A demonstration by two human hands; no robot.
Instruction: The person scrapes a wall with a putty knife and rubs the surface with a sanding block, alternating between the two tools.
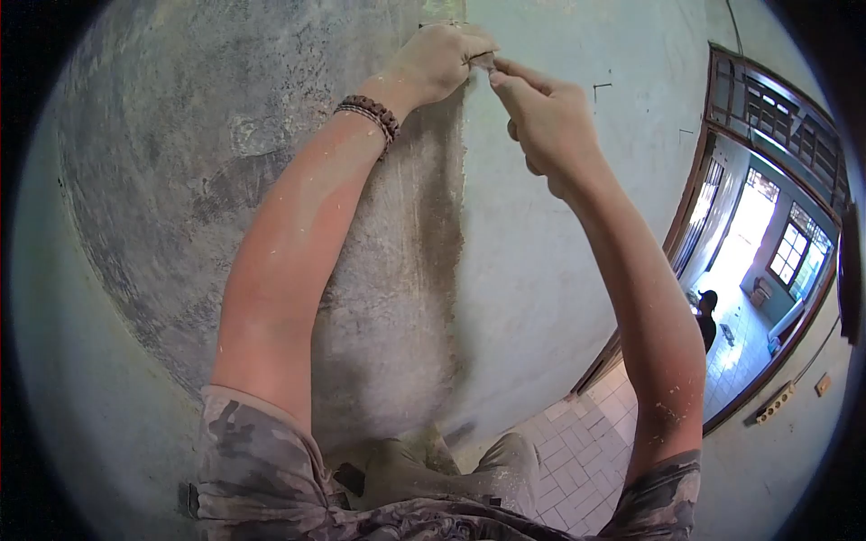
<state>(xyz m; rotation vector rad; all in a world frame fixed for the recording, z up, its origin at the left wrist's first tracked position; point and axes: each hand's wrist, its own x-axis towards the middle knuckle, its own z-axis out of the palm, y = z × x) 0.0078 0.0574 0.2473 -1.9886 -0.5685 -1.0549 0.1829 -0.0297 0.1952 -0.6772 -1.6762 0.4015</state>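
High on the wall, my left hand [440, 61] is closed, its fingers curled close against the surface. Just to its right, my right hand [552, 122] is closed too, thumb and forefinger pinched together. A small pale piece [484, 61] shows between the two hands, with its ends covered by fingers; I cannot tell what tool or scrap it is. Both hands are near the line where rough grey bare plaster [271, 135] meets pale green paint [541, 270]. Light flakes dot both forearms, and a braided bracelet [370, 114] circles the left wrist.
A wooden-framed doorway [699, 194] opens at right onto a bright tiled room, where a person [707, 317] is partly visible. Pale floor tiles [577, 460] lie below, by my dusty trousers [510, 464]. A power strip [774, 403] hangs on the wall at lower right.
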